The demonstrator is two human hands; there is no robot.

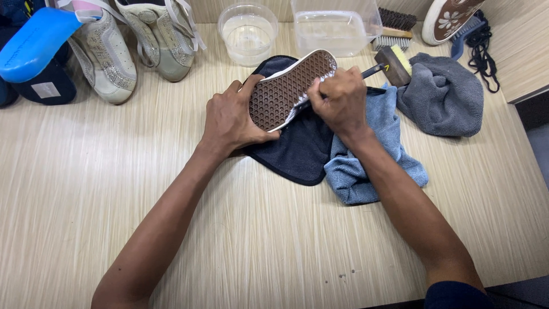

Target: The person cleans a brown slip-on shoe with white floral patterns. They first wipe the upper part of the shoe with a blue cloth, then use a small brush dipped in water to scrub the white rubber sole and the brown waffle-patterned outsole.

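- The shoe (291,88) lies sole-up near the middle of the far half of the table (274,240), on a dark cloth (297,151); its brown sole shows a waffle pattern with a white rim around it.
- The table is pale wood-grain laminate; its right edge drops off to a dark floor, and a raised ledge of the same laminate sits at the far right corner.
- The left hand (231,120) is closed around the heel end of the shoe, thumb on the sole's near edge, holding it tilted.
- The right hand (340,100) is curled shut at the toe end, pressed against the white rim; whether it grips something small there cannot be told. A dark handle pokes out beyond its knuckles.
- A light blue towel (374,154) lies crumpled under the right forearm, overlapping the dark cloth; a grey towel (443,97) lies just right of it.
- A round clear bowl (247,31) stands at the far edge and holds a shallow, cloudy liquid.
- A rectangular clear tub (334,26) stands just right of it, also with a little clear liquid in it.
- A brush with yellow bristles (394,63) lies between the tub and the grey towel; another bristle brush (394,28) lies behind it.
- A pair of grey-white sneakers (134,43) rests at the far left, beside a blue insole (37,43).
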